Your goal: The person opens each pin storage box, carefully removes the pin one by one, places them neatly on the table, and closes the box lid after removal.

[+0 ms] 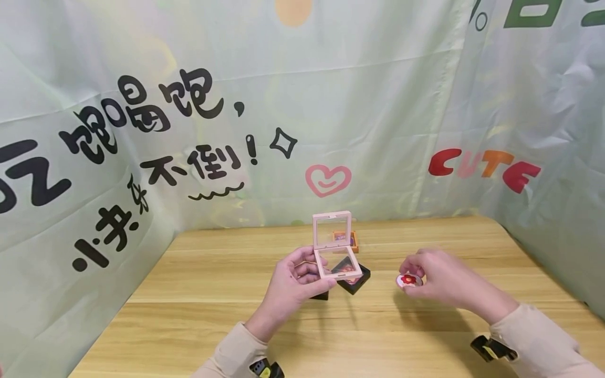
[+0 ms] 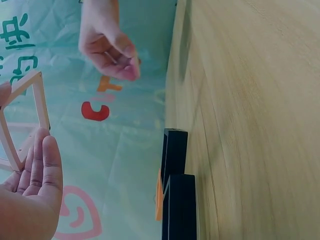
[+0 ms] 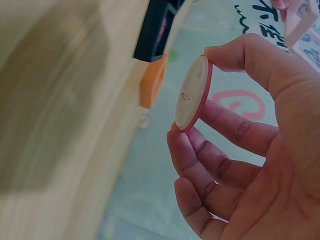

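My left hand (image 1: 290,291) grips a pink hinged display case (image 1: 333,247) by its lower left side, thumb along the front edge. The case stands unfolded, its lid half upright, with clear windows in both halves and nothing set between them. My right hand (image 1: 437,278) pinches a round badge (image 1: 409,280) with a red flower on its face, held by the rim above the table. From the right wrist view, the badge's pale back (image 3: 192,95) and red edge show between thumb and fingers. A stretch of air separates badge and case.
Behind the pink case lies a black display frame (image 1: 362,281) with a colourful piece inside. Another black frame (image 1: 321,296) is mostly hidden by the left hand. Farther back sits an orange frame (image 1: 356,242). A printed cloth (image 1: 378,131) hangs along the wooden table's (image 1: 212,289) back edge.
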### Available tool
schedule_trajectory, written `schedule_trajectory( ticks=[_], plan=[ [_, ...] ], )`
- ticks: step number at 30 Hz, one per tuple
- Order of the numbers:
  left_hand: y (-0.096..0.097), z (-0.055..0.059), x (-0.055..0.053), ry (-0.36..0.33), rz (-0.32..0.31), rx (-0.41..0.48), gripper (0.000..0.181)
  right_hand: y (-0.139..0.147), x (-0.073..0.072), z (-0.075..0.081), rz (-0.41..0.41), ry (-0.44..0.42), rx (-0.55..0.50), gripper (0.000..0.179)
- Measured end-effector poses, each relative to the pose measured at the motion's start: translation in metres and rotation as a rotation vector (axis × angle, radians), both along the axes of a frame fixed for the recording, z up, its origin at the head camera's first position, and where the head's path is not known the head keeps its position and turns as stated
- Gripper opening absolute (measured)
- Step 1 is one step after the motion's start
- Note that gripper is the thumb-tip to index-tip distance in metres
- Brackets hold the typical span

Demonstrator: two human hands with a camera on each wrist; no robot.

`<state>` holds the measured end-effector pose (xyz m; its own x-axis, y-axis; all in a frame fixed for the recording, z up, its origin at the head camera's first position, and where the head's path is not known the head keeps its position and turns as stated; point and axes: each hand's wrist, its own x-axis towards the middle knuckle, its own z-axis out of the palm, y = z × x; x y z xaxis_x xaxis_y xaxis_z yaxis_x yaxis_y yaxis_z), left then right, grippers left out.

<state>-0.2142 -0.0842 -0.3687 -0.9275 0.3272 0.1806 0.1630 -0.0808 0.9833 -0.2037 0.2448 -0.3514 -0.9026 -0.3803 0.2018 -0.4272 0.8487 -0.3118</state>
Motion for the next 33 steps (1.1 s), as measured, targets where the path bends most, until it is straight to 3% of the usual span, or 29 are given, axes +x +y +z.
schedule_trajectory(
  ticks=[17,25,33],
  plan=[
    [-0.004,0.004,-0.003,0.024,-0.006,-0.016,0.061,0.026,0.007,-0.041,-0.004,-0.115,-0.008,0.02],
    [-0.004,0.004,-0.002,0.023,0.0,-0.026,0.063,0.031,0.01,-0.051,0.04,0.009,0.065,0.023],
    [-0.003,0.004,-0.002,0.024,0.001,-0.028,0.062,0.031,0.013,-0.051,0.033,0.027,0.089,0.025]
  ],
)
